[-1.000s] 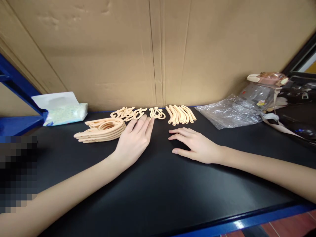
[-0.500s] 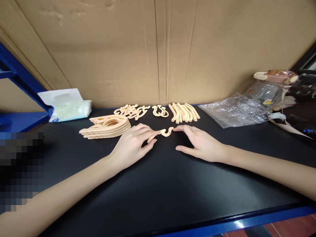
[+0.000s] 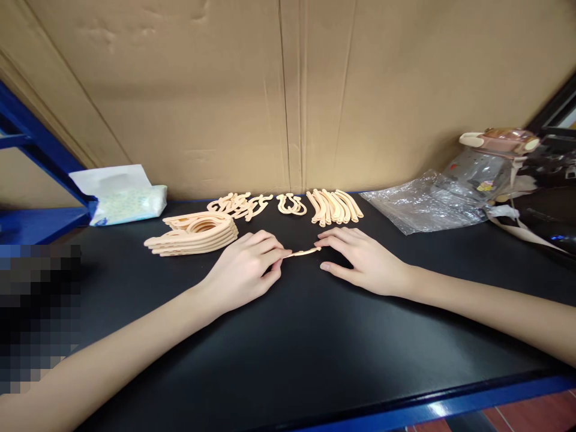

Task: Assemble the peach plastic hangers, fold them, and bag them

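Cream-coloured, a slim piece (image 3: 306, 252) spans the gap between the two hands, just to the right of the stack of flat frames (image 3: 191, 240), which serves here as landmark. It shows as a thin edge, probably because the left hand (image 3: 246, 264) has it turned on its side. That hand, beside the stack's right end, is closed in a pinch, thumb against forefinger on the piece's near end, likely to keep so small a thing steady while leaving the rest of it free. Further right of the stack, the right hand (image 3: 366, 261) is half open, thumb well apart from the fingers; a fingertip meets the far end, perhaps to guide it, though I cannot tell whether it presses. Behind and right of the stack lie a loose pile of curved pieces (image 3: 257, 206), a smaller cluster of hooks (image 3: 295, 210) and, further right, a row of straighter arms (image 3: 330, 207), seemingly sorted by shape and set within reach. A clear plastic bag (image 3: 409, 207) lies far right of the stack, apparently pushed aside to leave working room.
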`<state>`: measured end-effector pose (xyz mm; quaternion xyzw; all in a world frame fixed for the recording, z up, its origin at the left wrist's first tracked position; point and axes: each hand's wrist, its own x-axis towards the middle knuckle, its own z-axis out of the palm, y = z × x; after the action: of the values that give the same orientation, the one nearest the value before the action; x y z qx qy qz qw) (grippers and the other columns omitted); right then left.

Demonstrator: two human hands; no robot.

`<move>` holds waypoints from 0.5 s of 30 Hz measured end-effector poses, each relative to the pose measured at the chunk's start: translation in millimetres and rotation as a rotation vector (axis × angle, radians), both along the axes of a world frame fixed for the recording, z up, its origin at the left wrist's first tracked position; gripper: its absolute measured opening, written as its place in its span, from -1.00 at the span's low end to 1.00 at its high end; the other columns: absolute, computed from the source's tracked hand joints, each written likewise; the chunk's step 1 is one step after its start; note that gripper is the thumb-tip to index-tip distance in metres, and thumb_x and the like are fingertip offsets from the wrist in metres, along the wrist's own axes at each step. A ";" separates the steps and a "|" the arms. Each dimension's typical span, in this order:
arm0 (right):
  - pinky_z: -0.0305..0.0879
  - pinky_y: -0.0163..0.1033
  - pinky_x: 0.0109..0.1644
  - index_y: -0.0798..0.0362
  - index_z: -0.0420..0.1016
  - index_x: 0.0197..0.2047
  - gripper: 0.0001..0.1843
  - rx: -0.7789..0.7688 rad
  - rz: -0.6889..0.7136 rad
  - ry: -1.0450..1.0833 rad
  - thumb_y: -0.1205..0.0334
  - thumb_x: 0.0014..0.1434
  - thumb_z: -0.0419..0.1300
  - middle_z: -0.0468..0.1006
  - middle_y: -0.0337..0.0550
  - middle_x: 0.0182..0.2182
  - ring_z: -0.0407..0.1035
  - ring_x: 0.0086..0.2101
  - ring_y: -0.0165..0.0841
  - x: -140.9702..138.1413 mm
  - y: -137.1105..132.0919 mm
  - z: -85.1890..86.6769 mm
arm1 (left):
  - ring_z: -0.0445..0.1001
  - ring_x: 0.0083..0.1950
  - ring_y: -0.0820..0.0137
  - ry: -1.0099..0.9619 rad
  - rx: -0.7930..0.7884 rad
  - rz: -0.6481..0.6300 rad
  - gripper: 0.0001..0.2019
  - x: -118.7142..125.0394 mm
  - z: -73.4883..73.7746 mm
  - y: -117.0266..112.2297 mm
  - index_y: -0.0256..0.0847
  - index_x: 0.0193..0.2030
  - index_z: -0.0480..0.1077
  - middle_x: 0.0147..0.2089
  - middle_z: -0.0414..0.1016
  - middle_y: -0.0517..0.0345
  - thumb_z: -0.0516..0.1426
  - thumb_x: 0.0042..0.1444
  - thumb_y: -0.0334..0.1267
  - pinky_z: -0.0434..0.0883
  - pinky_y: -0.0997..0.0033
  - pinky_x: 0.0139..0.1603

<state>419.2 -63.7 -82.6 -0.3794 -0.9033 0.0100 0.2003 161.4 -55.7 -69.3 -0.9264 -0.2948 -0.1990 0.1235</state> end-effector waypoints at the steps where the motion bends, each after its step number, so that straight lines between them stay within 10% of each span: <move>1: 0.25 0.02 0.16 0.06 0.37 0.02 -0.68 -0.002 -0.005 0.003 0.06 0.31 0.06 0.45 0.01 0.04 0.33 0.07 -0.16 -0.1 -0.1 0.2 | 0.45 -0.09 0.31 -0.001 -0.005 -0.009 -0.74 0.1 0.3 -0.4 -0.23 -0.09 0.51 -0.18 0.57 0.11 0.00 0.26 -0.36 0.36 0.32 -0.16; 15: 0.24 -0.01 0.17 0.06 0.38 -0.03 -0.71 -0.018 0.007 0.000 0.06 0.34 0.02 0.43 0.01 0.04 0.32 0.06 -0.18 0.6 -0.2 0.1 | 0.37 0.08 -0.03 0.221 0.258 0.490 -0.69 0.2 1.8 31.6 -0.41 -0.20 0.53 -0.07 0.54 -0.27 -0.05 0.22 -0.45 0.22 -0.05 0.07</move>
<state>419.8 -63.9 -82.5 -0.3781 -0.9044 0.0189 0.1968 161.6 -24.1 -67.5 -0.8203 -0.4668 -0.0971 0.3158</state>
